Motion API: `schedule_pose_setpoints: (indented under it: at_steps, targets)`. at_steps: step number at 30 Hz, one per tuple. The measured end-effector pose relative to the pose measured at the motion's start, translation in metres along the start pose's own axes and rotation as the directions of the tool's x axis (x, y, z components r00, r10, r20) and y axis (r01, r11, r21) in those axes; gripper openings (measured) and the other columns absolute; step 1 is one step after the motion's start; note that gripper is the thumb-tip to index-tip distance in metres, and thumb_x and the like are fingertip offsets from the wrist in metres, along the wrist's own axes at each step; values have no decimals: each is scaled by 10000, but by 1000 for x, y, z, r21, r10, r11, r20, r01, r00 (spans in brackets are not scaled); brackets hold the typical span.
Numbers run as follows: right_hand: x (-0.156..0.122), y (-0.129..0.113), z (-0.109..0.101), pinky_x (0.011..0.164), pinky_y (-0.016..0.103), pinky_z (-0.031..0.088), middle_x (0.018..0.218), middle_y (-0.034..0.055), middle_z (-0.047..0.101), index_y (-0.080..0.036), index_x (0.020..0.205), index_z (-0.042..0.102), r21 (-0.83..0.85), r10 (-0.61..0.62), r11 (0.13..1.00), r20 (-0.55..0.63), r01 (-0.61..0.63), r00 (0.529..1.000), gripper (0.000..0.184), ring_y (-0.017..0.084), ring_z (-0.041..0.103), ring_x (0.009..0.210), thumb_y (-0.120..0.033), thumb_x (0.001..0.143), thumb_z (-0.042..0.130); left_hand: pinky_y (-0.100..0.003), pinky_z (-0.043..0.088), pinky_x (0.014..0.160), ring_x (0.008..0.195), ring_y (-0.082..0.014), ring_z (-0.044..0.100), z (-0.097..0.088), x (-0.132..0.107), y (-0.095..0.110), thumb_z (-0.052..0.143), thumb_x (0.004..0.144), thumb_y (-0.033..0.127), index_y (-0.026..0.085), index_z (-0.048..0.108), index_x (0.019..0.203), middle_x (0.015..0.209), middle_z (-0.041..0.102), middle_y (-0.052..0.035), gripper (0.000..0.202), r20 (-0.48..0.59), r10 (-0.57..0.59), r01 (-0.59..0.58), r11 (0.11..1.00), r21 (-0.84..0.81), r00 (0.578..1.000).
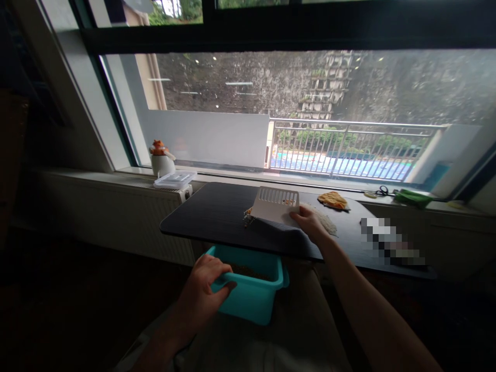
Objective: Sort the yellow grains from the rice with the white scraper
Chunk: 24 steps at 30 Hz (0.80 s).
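My right hand (310,221) grips a flat white slotted scraper (276,205) standing on edge on the dark table (217,213). A small heap of grains (248,216) lies against the scraper's left end, and a paler streak of grains (324,221) runs behind my hand. My left hand (207,289) is closed on the near-left rim of a teal plastic bin (253,292), held just below the table's front edge. Brownish grain shows inside the bin.
An orange cloth (333,200) lies at the table's back right. On the windowsill stand a white cup with an orange figure (160,159), a clear lidded box (174,180), scissors (382,191) and a green item (413,197). A radiator (116,217) runs under the sill.
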State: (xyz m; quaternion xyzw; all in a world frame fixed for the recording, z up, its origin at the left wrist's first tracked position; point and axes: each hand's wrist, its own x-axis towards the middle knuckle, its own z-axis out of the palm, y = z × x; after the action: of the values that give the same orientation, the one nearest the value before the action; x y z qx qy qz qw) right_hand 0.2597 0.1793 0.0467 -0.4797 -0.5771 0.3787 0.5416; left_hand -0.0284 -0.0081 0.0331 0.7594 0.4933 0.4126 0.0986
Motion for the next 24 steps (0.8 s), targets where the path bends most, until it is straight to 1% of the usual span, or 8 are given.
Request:
schedule_pose_setpoints:
  at_steps: [4,7,9,12,15,19,21,24]
  targets:
    - [-6,-3,-8,683,360,569,829,21,754,-255,819,718,46,32,998,58,-34,998,234,248,696,747,-314,593,698,-372,480,812,801,-210,590,0,0,-1,670,774,166,213,657,787,758,643,8,51,-2,2,-2,1000,1,1000]
    - [-9,-6,-13,714,362,570,862,22,754,-256,841,719,85,54,995,66,-59,996,265,249,697,773,-323,585,718,-375,476,813,800,-209,585,0,-1,-2,664,780,163,211,654,790,757,635,8,49,0,5,-5,1000,-5,1000]
    - [-11,-7,-12,725,370,568,866,26,753,-255,843,716,92,55,994,66,-61,996,278,255,696,782,-338,578,735,-378,473,816,807,-211,583,-1,-2,-2,669,780,161,212,653,797,761,637,7,55,-3,6,-6,1000,-6,1000]
    - [-16,-5,1,754,394,561,887,39,750,-236,876,710,93,16,995,98,-25,995,335,270,693,817,-393,584,754,-376,471,813,814,-215,583,-3,-4,-4,682,777,167,214,655,802,763,638,5,60,-8,3,-3,1000,-1,1000]
    - [-25,-4,21,782,403,551,901,51,748,-207,890,704,106,-29,994,145,13,989,384,269,688,840,-442,593,768,-361,479,781,815,-216,585,-8,-6,-7,678,784,178,216,656,801,765,630,1,48,-9,-10,10,1000,2,1000]
    - [-44,-9,44,787,396,551,892,57,752,-196,867,707,113,-46,993,270,16,962,376,250,685,831,-462,611,780,-352,483,772,838,-218,585,-19,-13,-14,651,804,193,228,659,825,791,631,-3,42,-25,-35,35,999,11,999]
    - [-53,-13,46,797,396,554,920,56,753,-198,887,717,115,-37,993,347,-3,937,385,246,685,849,-461,615,789,-353,485,781,858,-223,584,-25,-17,-17,650,807,215,237,664,835,798,637,-3,38,-32,-48,49,998,25,998]
    - [-65,-19,39,831,395,551,994,57,749,-205,965,724,117,-27,993,447,-28,894,410,245,682,899,-455,646,784,-352,493,786,874,-230,590,-31,-21,-21,658,805,256,243,676,838,816,640,-8,39,-46,-75,77,996,48,996]
